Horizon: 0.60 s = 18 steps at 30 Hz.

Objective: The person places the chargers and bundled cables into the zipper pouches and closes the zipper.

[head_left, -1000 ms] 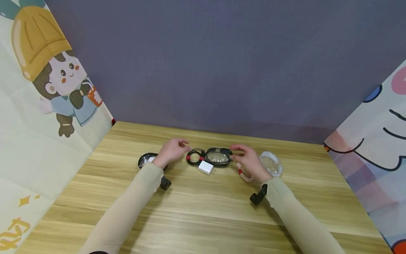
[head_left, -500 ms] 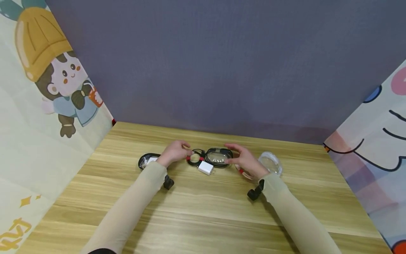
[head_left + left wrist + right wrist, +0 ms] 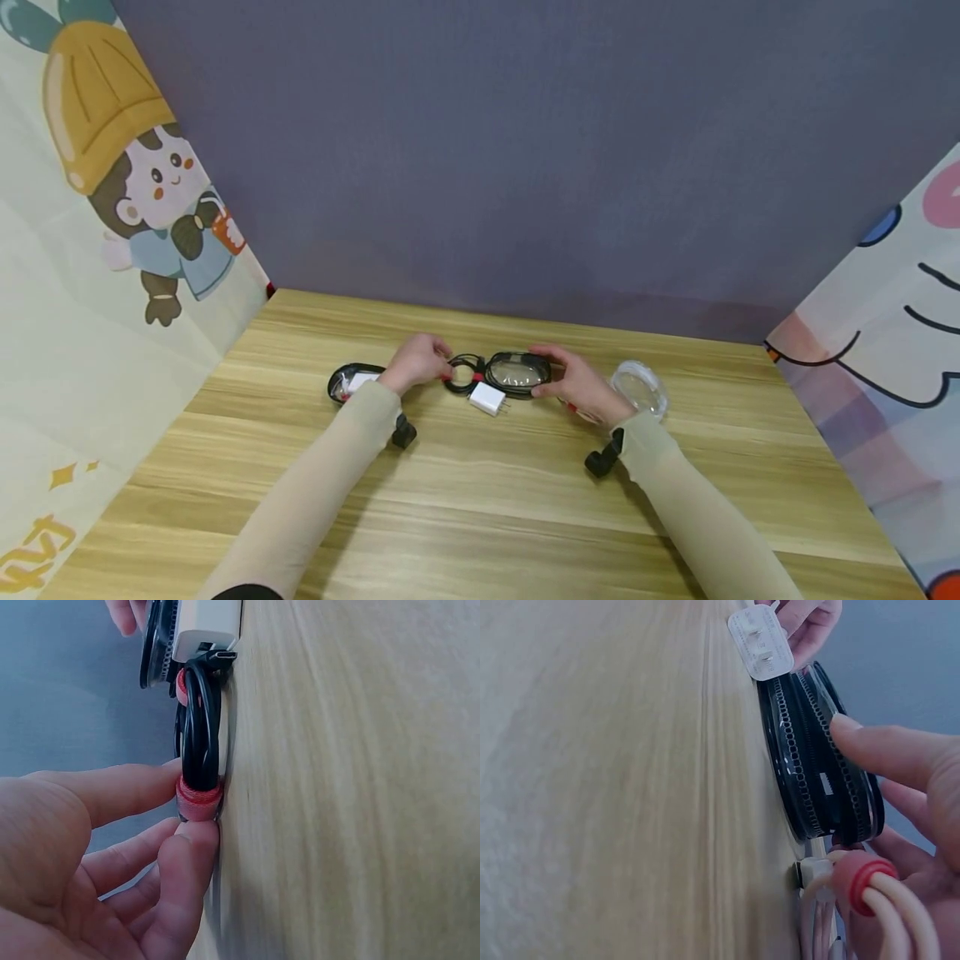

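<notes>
My left hand pinches the left side of a small coiled black charging cable, at one of its red straps. At the right end of a larger oval bundle of black cable, my right hand grips with the thumb on one side and fingers on the other. Between and in front of the two coils lies a white charger plug, its prongs facing right. A pale pink cable with a red strap is mostly hidden under my right hand in the head view.
Beyond my right hand lies a white coiled cable. Another black cable bundle with a white piece sits left of my left hand, partly covered. A grey-blue panel rises behind the wooden table.
My left hand has moved right onto the small coil's strap. The right hand has shifted left and closed around the larger bundle's end. The cables and plug lie where they were.
</notes>
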Available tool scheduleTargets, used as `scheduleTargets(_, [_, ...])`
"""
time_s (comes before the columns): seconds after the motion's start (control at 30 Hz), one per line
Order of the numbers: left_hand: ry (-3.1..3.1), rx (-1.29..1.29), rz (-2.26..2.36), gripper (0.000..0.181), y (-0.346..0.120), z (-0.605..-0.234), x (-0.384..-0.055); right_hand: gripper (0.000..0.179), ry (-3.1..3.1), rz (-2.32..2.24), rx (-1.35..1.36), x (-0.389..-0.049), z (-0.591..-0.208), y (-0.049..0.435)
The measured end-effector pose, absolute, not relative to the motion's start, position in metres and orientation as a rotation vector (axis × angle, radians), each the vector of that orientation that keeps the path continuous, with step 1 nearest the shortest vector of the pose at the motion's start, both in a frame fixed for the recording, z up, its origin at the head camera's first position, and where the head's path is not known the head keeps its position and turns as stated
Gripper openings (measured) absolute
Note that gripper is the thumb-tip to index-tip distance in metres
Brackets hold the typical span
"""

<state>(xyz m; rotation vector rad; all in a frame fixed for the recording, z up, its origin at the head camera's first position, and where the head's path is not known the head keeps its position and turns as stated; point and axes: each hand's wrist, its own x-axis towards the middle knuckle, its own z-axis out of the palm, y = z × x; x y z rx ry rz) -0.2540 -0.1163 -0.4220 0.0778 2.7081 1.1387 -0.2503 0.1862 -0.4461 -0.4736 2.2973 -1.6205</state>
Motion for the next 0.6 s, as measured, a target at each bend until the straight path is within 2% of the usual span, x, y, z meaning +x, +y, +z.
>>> scheduleTargets(0.6, [2.695, -0.038, 1.224, 0.031, -0.099, -0.422, -0.267, 0.056, 2.533, -1.415, -0.469, -0.271, -0.439, 0.201])
